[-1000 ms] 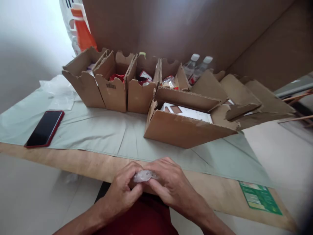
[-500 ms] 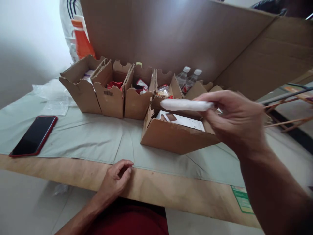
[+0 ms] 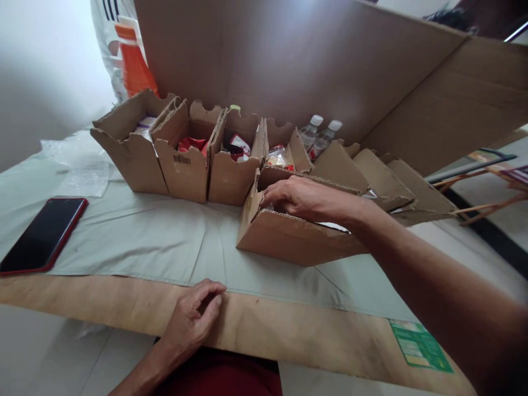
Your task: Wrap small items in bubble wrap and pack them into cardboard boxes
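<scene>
My right hand [image 3: 295, 197] reaches down into the front cardboard box [image 3: 297, 239], palm down and knuckles above the rim. Its fingertips are hidden behind the box wall, so I cannot see what they hold. A white item [image 3: 334, 226] shows in this box beneath my right wrist. The white packet seen earlier is out of sight. At the table's front edge rests my left hand [image 3: 198, 311], loosely curled, with a gap between thumb and forefinger and nothing in it.
Behind stands a row of cardboard bins [image 3: 185, 170] with packets inside. Two clear bottles [image 3: 317, 137] and an orange bottle [image 3: 136, 66] stand at the back. A phone [image 3: 43, 234] and clear plastic wrap [image 3: 80, 162] lie left. Tall cardboard [image 3: 256, 66] rises behind.
My right hand has moved left and down from above the front box into it. The white packet it held has gone from view. My left hand stays at the table edge.
</scene>
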### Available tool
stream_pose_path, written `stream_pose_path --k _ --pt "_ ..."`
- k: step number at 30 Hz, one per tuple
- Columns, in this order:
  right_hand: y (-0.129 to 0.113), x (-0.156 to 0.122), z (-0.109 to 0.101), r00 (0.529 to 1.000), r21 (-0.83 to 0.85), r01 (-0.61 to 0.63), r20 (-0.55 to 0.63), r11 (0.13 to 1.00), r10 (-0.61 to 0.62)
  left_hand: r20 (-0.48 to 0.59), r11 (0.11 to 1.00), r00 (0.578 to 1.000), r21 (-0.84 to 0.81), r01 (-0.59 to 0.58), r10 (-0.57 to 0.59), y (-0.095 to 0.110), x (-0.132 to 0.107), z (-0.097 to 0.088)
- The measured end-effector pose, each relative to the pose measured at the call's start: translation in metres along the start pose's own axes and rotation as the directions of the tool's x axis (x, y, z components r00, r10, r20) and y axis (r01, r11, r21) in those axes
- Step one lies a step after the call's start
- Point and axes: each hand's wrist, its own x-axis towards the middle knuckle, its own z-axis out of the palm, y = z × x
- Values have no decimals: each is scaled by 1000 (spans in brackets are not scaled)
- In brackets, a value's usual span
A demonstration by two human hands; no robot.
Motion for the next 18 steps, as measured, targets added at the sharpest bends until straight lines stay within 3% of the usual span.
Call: stream_pose_path --k 6,8,10,12,13,14,16,17,18 --pt "0 -6 -9 1000 4 24 -13 1000 -23 73 1000 997 23 19 -21 8 9 -4" --pt "-7 -28 -17 987 -32 10 -158 999 -15 97 999 995 39 9 -13 15 20 -10" --pt "-20 -63 -20 918 -54 -53 -396 997 27 91 998 996 60 -5 -1 22 35 -16" --pt "-36 -106 -8 743 -33 -162 -662 986 100 89 996 996 87 6 -13 28 52 -20" --pt "-42 -127 5 614 25 -231 -772 973 166 90 995 996 100 11 -20 29 61 -20" --pt "-45 -147 22 435 120 -280 -868 952 237 89 994 996 108 7 -17 30 69 -19" --pt "-43 -177 63 118 317 -341 -920 885 375 84 994 996 102 -37 28 29 86 -12" --pt "-38 -187 84 28 421 -337 -890 842 456 85 994 995 89 -62 54 28 94 -6" --pt "-31 -192 104 30 507 -351 -834 787 551 93 994 993 69 -79 73 26 102 1"
